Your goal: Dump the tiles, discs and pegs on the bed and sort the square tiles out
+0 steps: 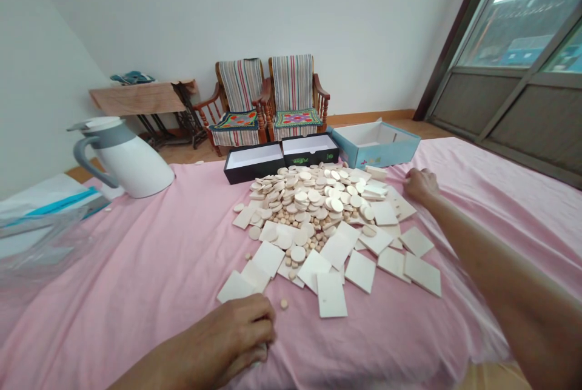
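Note:
My left hand [236, 338] rests on the pink cloth [150, 281] near the front edge, fingers curled in; whatever they hold, if anything, is hidden. Just beyond it lie pale wooden rectangular tiles [236, 287]. A small wooden cube [284, 304] sits right of its knuckles. My right hand [422, 184] is stretched far forward to the right of the pile, closed and low on the cloth, its fingertips out of sight. Between the hands spreads a heap of round wooden discs [313, 196], with small wooden cubes [321, 235] among them and more flat tiles [341, 244] around the front.
Two open black boxes [254, 171] and a light blue box [386, 156] stand behind the heap. At left are a white and grey jug [136, 165] and clear plastic packaging [40, 250]. Two wooden armchairs [293, 87] stand by the wall.

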Available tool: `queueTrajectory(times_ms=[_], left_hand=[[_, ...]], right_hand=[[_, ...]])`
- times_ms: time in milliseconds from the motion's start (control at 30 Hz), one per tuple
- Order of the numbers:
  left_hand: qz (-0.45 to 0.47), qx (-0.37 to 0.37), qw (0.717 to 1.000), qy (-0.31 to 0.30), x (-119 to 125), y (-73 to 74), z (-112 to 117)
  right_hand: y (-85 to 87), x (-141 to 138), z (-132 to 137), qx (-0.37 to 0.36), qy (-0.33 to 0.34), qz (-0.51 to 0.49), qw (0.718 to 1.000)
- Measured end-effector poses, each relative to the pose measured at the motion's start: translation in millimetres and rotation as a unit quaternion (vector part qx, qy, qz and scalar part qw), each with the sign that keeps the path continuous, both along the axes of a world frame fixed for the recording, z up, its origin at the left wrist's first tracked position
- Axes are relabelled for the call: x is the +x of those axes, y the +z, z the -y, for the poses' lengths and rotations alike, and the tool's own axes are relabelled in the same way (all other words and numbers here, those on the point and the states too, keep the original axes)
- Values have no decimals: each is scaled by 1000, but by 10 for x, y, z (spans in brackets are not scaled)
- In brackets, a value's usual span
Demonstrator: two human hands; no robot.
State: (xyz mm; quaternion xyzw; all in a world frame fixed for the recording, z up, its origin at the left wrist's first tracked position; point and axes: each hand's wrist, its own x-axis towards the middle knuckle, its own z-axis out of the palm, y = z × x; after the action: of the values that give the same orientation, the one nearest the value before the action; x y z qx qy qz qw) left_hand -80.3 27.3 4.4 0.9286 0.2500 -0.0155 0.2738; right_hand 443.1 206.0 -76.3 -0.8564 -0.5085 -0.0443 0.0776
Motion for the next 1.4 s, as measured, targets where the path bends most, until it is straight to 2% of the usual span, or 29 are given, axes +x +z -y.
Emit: queueTrajectory(times_ms=[167,300,400,500,567,667,700,767,867,900,967,1067,1200,1400], left_hand=[[-17,-28,999,21,-9,61,-3],[-1,-40,999,13,-49,111,26],[4,-37,999,17,-42,165,38],[15,-20,1000,19,23,201,-95],[46,43,995,71,86,190,-281],[110,193,958,183,158,122,-564],[116,221,950,187,169,92,-621],[92,228,960,136,178,17,-649],[23,188,981,48,215,-132,-542],[2,179,983,41,246,-188,-504],[-24,175,983,55,333,-291,-475],[-33,200,975,90,464,-384,-576],[-27,214,972,94,477,-370,-796],[-16,231,966,118,217,-341,-927]], right_hand=[[18,-45,50,65,-27,-70,995],[233,-203,95,205,-21,-93,974],[489,-532,103,279,54,-138,949],[715,-1019,49,258,184,-203,926],[828,-1358,7,270,248,-242,899],[941,-1783,89,313,317,-282,850],[957,-1893,184,310,345,-277,841],[940,-2074,472,263,422,-242,833],[799,-2271,976,114,560,-139,809],[736,-2317,1101,74,582,-99,804],[620,-2373,1222,36,585,-39,810],[528,-2362,1083,40,536,9,843],[557,-2246,684,44,486,35,872],[614,-2228,375,8,497,22,868]])
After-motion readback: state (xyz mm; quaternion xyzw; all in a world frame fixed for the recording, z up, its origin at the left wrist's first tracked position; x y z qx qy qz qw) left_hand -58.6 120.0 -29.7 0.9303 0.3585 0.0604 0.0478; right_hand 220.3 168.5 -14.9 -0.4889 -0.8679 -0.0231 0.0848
